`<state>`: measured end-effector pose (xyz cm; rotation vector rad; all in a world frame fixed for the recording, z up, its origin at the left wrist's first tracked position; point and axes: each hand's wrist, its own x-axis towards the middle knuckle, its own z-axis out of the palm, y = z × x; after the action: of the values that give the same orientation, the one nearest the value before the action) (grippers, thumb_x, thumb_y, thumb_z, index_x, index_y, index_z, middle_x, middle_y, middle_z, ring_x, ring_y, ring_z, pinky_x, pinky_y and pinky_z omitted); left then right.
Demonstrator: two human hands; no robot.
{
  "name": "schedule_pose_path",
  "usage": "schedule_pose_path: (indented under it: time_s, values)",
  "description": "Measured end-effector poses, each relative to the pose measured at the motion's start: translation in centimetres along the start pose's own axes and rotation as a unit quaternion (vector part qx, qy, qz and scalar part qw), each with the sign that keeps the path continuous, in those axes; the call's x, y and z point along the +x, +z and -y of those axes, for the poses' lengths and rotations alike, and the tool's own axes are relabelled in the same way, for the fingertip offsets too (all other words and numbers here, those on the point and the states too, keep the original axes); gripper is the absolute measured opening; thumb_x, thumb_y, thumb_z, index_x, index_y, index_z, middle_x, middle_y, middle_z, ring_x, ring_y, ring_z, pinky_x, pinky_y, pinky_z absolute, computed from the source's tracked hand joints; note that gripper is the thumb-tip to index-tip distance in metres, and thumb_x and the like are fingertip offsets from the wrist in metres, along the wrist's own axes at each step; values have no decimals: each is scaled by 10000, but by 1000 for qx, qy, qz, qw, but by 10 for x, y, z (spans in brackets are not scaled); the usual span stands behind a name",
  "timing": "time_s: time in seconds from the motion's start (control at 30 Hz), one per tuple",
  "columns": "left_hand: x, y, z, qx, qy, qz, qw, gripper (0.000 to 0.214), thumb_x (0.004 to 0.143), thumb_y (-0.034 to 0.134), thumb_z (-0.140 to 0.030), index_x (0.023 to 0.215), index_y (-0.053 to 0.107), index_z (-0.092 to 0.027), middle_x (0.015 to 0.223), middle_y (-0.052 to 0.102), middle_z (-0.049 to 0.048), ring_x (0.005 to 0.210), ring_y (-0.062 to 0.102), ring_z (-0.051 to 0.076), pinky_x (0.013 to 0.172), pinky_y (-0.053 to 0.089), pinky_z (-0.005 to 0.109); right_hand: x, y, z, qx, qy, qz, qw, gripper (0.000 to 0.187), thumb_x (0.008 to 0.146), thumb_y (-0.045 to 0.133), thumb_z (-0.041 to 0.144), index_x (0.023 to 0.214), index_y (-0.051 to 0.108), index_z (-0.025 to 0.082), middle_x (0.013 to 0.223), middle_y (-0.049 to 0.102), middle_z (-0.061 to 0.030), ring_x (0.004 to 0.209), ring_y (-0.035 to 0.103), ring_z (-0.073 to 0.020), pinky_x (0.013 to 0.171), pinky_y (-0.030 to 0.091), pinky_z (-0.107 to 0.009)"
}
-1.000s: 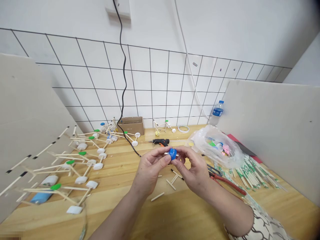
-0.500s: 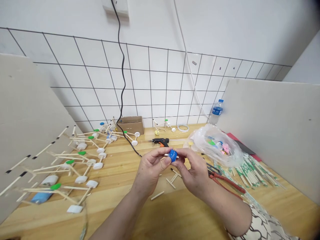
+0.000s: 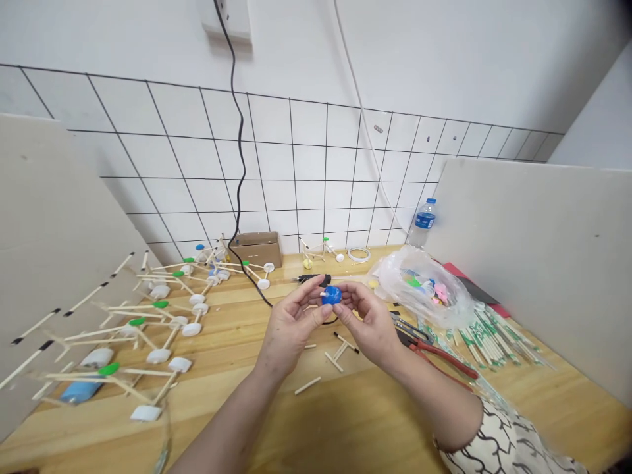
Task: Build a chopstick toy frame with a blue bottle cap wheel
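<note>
Both hands meet above the middle of the wooden table (image 3: 345,428). A small blue bottle cap (image 3: 330,295) is pinched between the fingertips of my left hand (image 3: 293,326) and my right hand (image 3: 368,322). A short white stick pokes out of the cap's left side. Below the hands lie a few short wooden stick pieces (image 3: 338,352) and one loose stick (image 3: 307,386). The black and orange glue gun (image 3: 311,279) lies just behind the hands, partly hidden by them.
Several stick-and-cap models (image 3: 162,316) cover the table's left side. A clear plastic bag of coloured caps (image 3: 424,289), red-handled pliers (image 3: 434,355), wrapped chopsticks (image 3: 494,342) and a water bottle (image 3: 422,222) sit on the right. Grey boards stand left and right; a cardboard box (image 3: 257,247) sits by the tiled wall.
Both hands have lifted slightly and moved a little left with the blue cap, which now shows its open side more. The view has shifted slightly.
</note>
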<state>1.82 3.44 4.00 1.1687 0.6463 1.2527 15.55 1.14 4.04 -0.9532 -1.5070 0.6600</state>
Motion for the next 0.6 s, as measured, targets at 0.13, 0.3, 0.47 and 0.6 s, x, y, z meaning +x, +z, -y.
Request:
schedule_pose_path:
  time_s: [0.13, 0.3, 0.47, 0.6]
  values:
    - [-1, 2, -2, 32, 4, -11, 999, 346, 626, 755, -222, 954, 664, -159, 903, 683, 56, 846, 602, 162, 787, 493, 281, 0, -1, 0, 98, 70, 17, 993, 270, 759, 623, 337, 963, 553, 174, 865, 640, -56, 810, 605, -155, 747, 485, -308]
    - [-3, 3, 1, 64, 3, -12, 998, 347, 643, 741, -254, 954, 628, -149, 886, 668, 52, 811, 596, 148, 743, 491, 262, -1, -10, 2, 173, 155, 23, 972, 381, 671, 703, 407, 940, 583, 165, 799, 650, -40, 716, 611, -140, 613, 473, -256]
    - [-8, 8, 4, 114, 10, -13, 993, 363, 627, 738, -273, 944, 603, -157, 897, 657, 42, 799, 592, 143, 733, 490, 266, -10, -23, -1, 188, 213, 2, 959, 370, 654, 712, 442, 856, 607, 150, 733, 657, -39, 657, 607, -132, 516, 426, -216]
    - [-16, 13, 8, 129, -8, -4, 992, 349, 605, 743, -258, 913, 608, -164, 871, 653, 27, 761, 595, 136, 722, 497, 269, -23, -23, -6, 207, 248, 5, 946, 379, 635, 722, 453, 824, 600, 148, 668, 649, -25, 602, 592, -120, 473, 404, -200]
